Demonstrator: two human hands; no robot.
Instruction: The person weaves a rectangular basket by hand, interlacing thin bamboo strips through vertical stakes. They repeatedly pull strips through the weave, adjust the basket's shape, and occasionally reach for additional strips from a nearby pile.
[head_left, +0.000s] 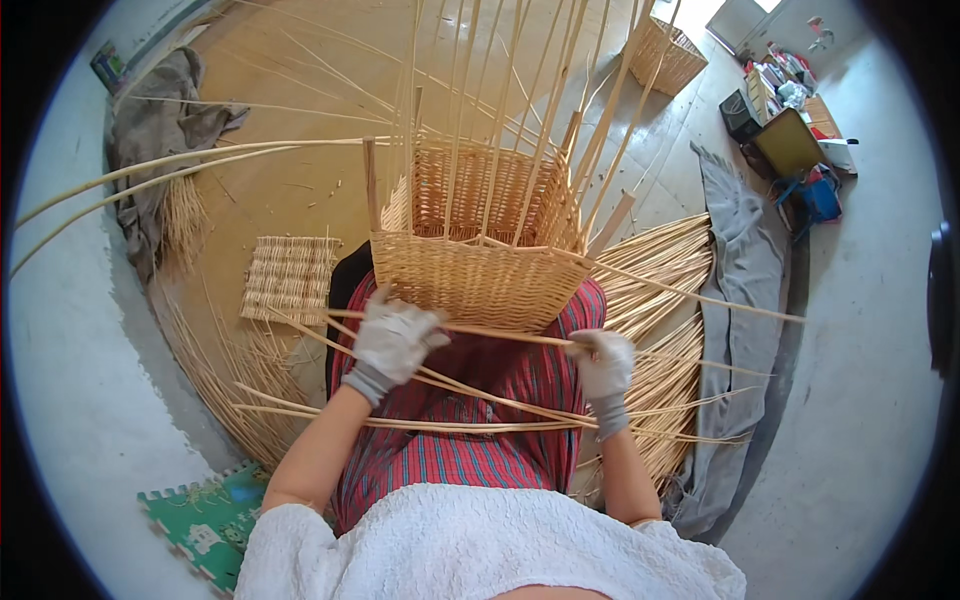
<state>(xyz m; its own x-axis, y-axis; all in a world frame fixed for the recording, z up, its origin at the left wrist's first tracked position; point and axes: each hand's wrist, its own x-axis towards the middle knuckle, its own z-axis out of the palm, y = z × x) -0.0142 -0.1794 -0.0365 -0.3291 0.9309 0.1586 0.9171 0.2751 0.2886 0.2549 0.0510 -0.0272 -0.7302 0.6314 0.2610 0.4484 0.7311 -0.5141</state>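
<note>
A half-woven square wicker basket [480,275] rests on my lap over a red plaid cloth [470,440], its long upright stakes [500,90] fanning away from me. My left hand [393,338], in a white glove, presses against the basket's near left corner and grips thin willow rods [470,395] that run across my lap. My right hand [603,362], also gloved, is closed on a rod at the basket's near right corner. Several loose rods cross between both hands.
A small woven flat mat [290,278] lies on the floor to my left. Bundles of willow rods [665,300] lie on a grey cloth [740,290] at my right. Another basket [668,55] stands far back. A green foam mat [205,520] is by my left elbow.
</note>
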